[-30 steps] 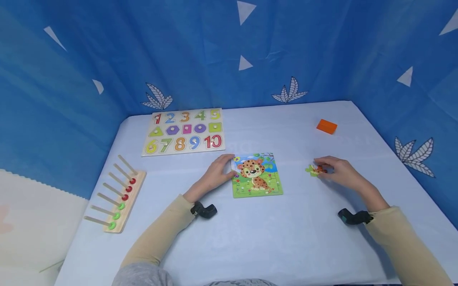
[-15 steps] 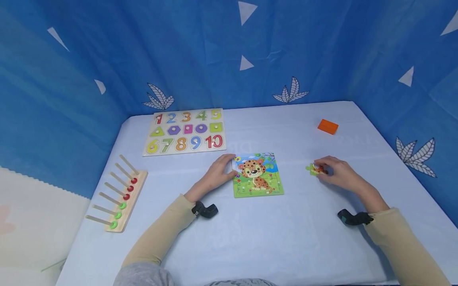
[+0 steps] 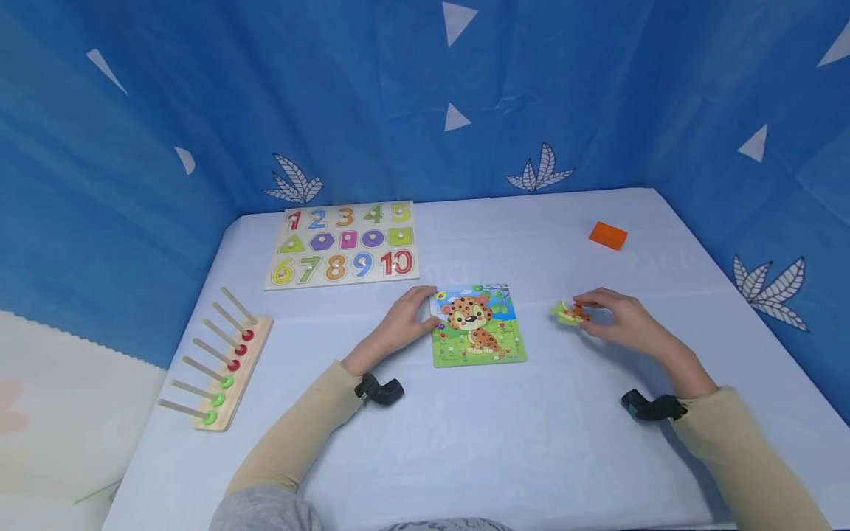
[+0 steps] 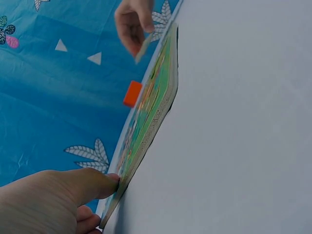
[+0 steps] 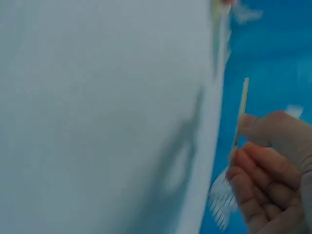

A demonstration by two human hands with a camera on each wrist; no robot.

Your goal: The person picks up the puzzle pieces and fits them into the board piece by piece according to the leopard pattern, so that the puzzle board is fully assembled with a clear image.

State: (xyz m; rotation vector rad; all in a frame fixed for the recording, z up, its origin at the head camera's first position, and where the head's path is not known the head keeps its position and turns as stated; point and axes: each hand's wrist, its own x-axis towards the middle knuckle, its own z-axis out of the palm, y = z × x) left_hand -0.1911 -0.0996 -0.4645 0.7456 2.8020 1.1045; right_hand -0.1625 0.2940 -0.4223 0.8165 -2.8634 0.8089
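A square jigsaw puzzle board (image 3: 474,324) with a cartoon leopard lies flat at the middle of the table. My left hand (image 3: 401,321) holds its left side, thumb on the edge and index finger by the far left corner. In the left wrist view the thumb (image 4: 100,185) meets the board's rim, with the other fingers partly hidden. Right of the board, my right hand (image 3: 627,318) pinches a green and orange jigsaw piece (image 3: 569,313) between thumb and fingers. The right wrist view shows this thin piece (image 5: 243,105) edge-on, raised above the table.
A wooden number and shape board (image 3: 341,245) lies at the back left. Nearer the left edge stands a peg rack (image 3: 235,376) with red and green rings. An orange block (image 3: 607,235) sits at the back right. Blue curtains (image 3: 398,88) surround the table.
My right hand has lifted the jigsaw piece and brought it slightly left toward the puzzle board, tilting it. The left hand and the board stay in place.
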